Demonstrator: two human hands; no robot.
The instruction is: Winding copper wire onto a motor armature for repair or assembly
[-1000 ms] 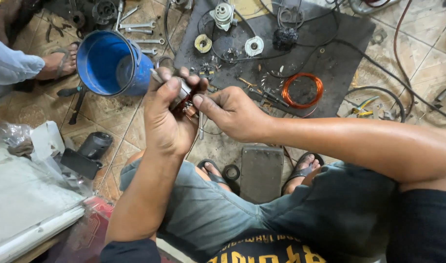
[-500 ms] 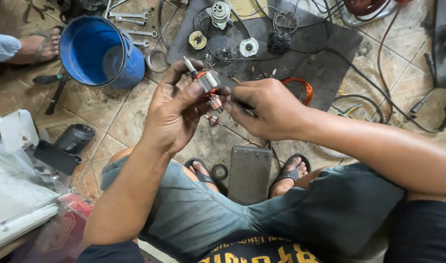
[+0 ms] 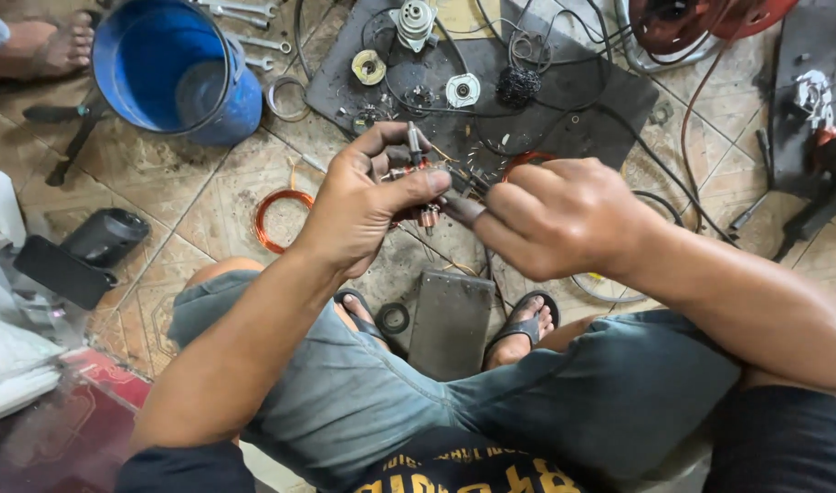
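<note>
While a bare foot (image 3: 57,46) of someone else rests at the far left edge, a blue bucket (image 3: 176,68) stands just beside it on the tiled floor (image 3: 208,196), with wrenches (image 3: 253,41) lying past its rim. Lower left sit a dark rounded housing (image 3: 103,237) and a loose coil of copper wire (image 3: 281,219) on the tiles.

Toward the middle, the left hand (image 3: 363,205) is curled closed around a small motor armature (image 3: 418,169): thumb across the front, fingers wrapped behind, the metal shaft sticking up above the knuckles and copper windings showing below the thumb. The armature is held in the air above the floor, over the near edge of a dark mat (image 3: 564,110) strewn with small round parts and black cables.

Right of it, the right hand (image 3: 564,219) is loosely closed, its forefinger and thumb pinched on a thin dark tool (image 3: 463,208) whose tip meets the armature; what kind of tool it is I cannot tell. Below the hands a flat grey metal plate (image 3: 450,319) lies between the person's sandalled feet (image 3: 527,324). At the far right, a red round casing (image 3: 710,18) and a black device (image 3: 820,155) lie well apart from the hands.
</note>
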